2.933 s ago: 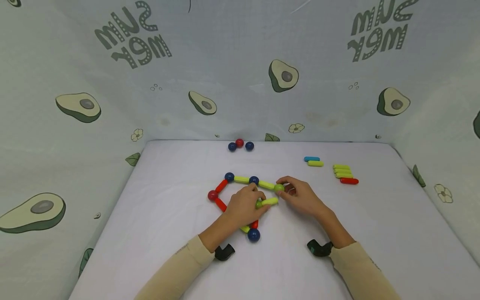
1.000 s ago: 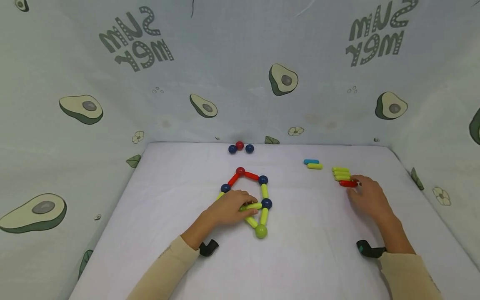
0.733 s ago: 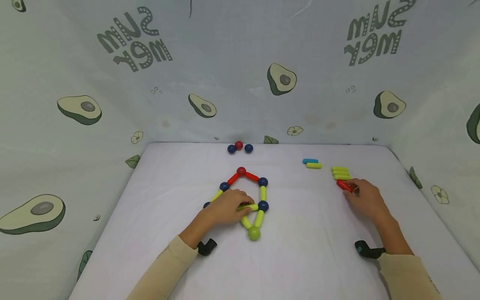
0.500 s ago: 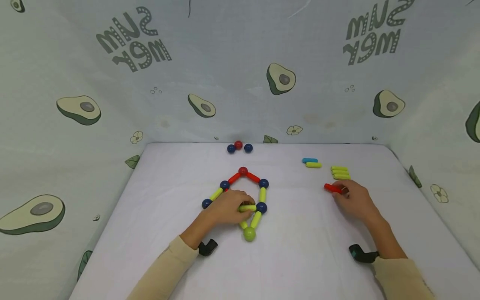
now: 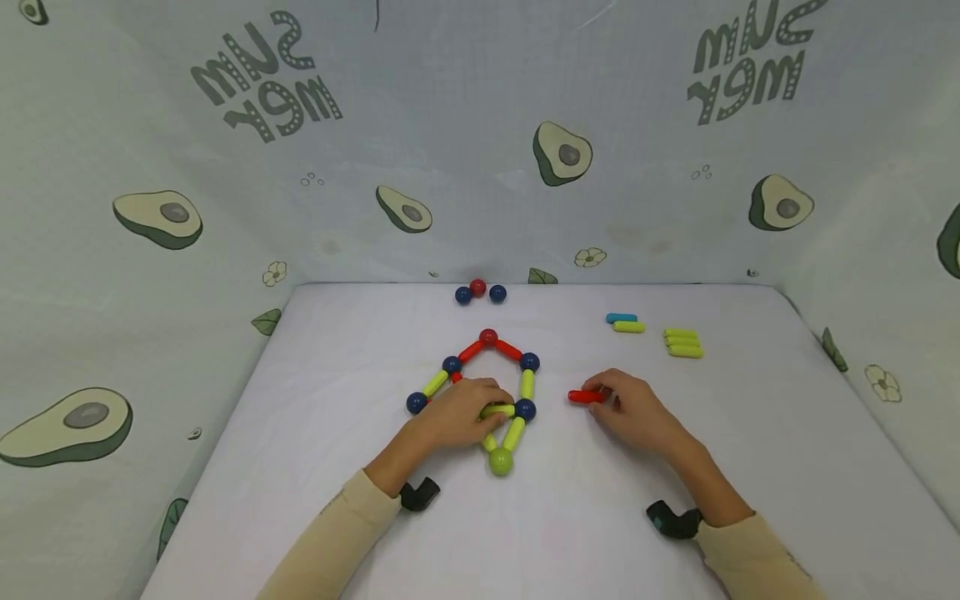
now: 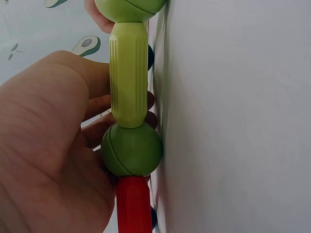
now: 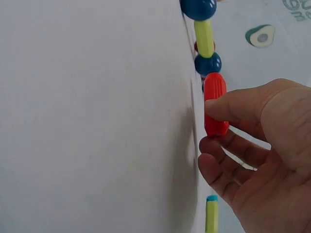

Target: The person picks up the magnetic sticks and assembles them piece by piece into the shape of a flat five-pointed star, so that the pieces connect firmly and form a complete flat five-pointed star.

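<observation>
A closed outline of magnetic building sticks and balls lies on the table, with a red ball (image 5: 488, 337) at its far corner and a lime ball (image 5: 501, 462) at its near one. My left hand (image 5: 452, 414) pinches a lime stick (image 5: 498, 410) of it between thumb and fingers, covering part of the middle. The left wrist view shows a green ball (image 6: 131, 148) joining a lime stick (image 6: 128, 75) and a red stick (image 6: 134, 206) near the palm. Right of the outline, my right hand (image 5: 637, 412) holds a loose red stick (image 5: 585, 397) between thumb and fingers, pointing leftward.
At the table's back edge sit two blue balls (image 5: 498, 293) and a red ball (image 5: 477, 287). Toward the back right lie a blue stick (image 5: 622, 317), a lime stick (image 5: 628, 327) beside it, and a stack of lime sticks (image 5: 683, 342). A printed cloth (image 5: 480, 150) rises behind the table.
My right hand has picked up the red stick beside the lime ones and carried it left, toward the outline. The outline has been turned, and my left hand has stayed on it.
</observation>
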Demonstrator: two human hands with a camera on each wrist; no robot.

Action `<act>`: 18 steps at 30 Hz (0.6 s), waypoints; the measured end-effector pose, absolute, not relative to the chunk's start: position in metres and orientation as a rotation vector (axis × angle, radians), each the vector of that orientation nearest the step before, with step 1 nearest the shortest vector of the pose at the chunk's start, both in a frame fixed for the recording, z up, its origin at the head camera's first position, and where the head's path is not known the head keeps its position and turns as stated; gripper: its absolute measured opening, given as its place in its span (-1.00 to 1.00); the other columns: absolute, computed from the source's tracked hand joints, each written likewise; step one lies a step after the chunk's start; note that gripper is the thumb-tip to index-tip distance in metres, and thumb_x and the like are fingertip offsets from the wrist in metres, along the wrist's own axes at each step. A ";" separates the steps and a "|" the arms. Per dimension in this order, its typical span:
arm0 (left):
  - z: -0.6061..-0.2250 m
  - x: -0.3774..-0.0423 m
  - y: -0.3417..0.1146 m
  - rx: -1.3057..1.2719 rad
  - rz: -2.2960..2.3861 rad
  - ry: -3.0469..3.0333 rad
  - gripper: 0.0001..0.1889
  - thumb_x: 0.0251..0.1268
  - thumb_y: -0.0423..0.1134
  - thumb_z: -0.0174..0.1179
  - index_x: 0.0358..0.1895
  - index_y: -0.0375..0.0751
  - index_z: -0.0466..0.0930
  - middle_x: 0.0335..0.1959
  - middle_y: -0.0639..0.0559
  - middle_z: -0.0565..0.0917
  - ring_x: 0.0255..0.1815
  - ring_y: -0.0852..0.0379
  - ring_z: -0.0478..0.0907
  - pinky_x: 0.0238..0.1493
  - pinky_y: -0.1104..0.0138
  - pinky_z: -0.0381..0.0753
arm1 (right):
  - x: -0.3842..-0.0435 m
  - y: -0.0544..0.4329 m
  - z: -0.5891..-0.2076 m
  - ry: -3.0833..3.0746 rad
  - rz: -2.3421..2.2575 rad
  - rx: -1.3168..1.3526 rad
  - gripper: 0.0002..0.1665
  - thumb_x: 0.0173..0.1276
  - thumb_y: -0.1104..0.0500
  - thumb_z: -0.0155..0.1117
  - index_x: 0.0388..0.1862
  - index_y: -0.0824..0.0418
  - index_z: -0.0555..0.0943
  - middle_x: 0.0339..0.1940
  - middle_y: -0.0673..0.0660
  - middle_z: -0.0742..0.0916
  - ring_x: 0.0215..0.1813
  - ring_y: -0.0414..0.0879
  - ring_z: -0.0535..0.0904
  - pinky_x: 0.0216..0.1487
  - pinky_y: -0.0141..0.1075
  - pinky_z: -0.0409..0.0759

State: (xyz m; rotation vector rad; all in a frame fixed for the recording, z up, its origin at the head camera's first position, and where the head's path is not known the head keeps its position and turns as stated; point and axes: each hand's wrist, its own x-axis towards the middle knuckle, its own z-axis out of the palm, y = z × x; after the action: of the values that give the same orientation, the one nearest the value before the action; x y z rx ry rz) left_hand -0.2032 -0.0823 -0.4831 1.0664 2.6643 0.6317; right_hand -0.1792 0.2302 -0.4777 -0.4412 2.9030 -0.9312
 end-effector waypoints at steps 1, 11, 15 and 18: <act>-0.484 -0.204 -0.082 1.068 0.634 2.666 -0.67 0.55 -0.06 0.16 0.23 -0.01 0.69 0.07 0.15 0.70 -0.01 0.28 0.58 0.07 0.43 0.61 | -0.179 0.226 -0.478 2.895 -0.932 -0.452 -0.65 0.33 0.31 0.40 0.10 0.20 0.65 0.00 0.14 0.73 -0.04 -0.02 0.56 -0.06 -0.24 0.64; -0.485 -0.204 -0.080 1.043 0.642 2.674 -0.68 0.55 -0.05 0.15 0.22 0.00 0.69 0.04 0.16 0.70 -0.11 0.30 0.53 -0.04 0.49 0.57 | -0.176 0.196 -0.479 2.782 -0.979 -0.568 -0.70 0.35 0.30 0.39 0.05 0.14 0.68 -0.07 0.00 0.73 -0.11 -0.13 0.54 -0.11 -0.37 0.59; -0.485 -0.204 -0.079 1.045 0.652 2.673 -0.68 0.55 -0.06 0.16 0.21 -0.01 0.70 0.04 0.16 0.70 -0.11 0.30 0.53 -0.04 0.48 0.57 | -0.175 0.193 -0.480 2.765 -0.982 -0.569 -0.70 0.36 0.29 0.38 0.05 0.13 0.68 -0.06 -0.01 0.73 -0.08 -0.14 0.55 -0.09 -0.35 0.60; -0.486 -0.203 -0.079 1.044 0.662 2.678 -0.69 0.53 -0.06 0.16 0.20 -0.01 0.70 0.03 0.17 0.70 -0.11 0.29 0.53 -0.04 0.47 0.58 | -0.175 0.193 -0.480 2.765 -0.978 -0.554 -0.70 0.37 0.28 0.38 0.07 0.12 0.67 -0.05 -0.02 0.73 -0.07 -0.13 0.55 -0.06 -0.33 0.60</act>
State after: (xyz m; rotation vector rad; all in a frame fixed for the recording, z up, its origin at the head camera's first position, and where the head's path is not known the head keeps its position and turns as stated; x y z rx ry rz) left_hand -0.2030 -0.0790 -0.4857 1.0443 2.6778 0.6624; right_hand -0.1751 0.1931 -0.4801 -0.5541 2.7653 -0.9775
